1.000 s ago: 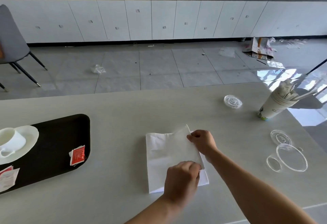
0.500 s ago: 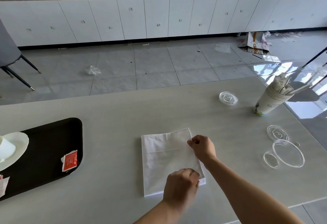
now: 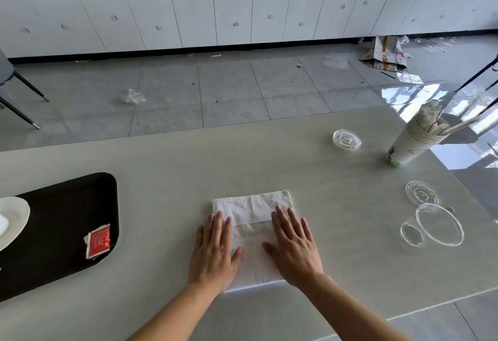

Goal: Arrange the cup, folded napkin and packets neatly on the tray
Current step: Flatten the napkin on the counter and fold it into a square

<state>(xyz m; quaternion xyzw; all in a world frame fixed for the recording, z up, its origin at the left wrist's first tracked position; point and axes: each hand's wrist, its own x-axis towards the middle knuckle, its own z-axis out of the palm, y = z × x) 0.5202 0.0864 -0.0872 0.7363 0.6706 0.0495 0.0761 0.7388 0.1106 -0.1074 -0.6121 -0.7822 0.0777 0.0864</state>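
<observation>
At the far left, a black tray (image 3: pixel 62 222) sits on the pale table (image 3: pixel 167 168). A white saucer (image 3: pixel 13 219) lies on the tray at the edge of the view, and a bit of something white shows on it, cut off by the picture's edge. A red packet (image 3: pixel 99 241) lies on the tray near its right side, with a white packet tucked just under it.

In the middle of the table lies the white napkin (image 3: pixel 253 211), well apart from the tray. It is folded, and a fold edge runs across it. The person's left hand (image 3: pixel 215 251) lies flat on the napkin's left side, palm down, fingers straight and a little apart. It pinches nothing. The right hand (image 3: pixel 293 246) lies flat on the napkin's right side the same way, palm down, fingers spread. Both hands press on the napkin, with a gap of white paper between them.

To the right, a small clear lid (image 3: pixel 346 140) lies farther back on the table. Beside it stands a paper cup (image 3: pixel 412 144) full of white sticks. Nearer, three more clear lids lie close together: a small ribbed one (image 3: pixel 421 194), a big one (image 3: pixel 439 224) and a little one (image 3: pixel 411 234).
</observation>
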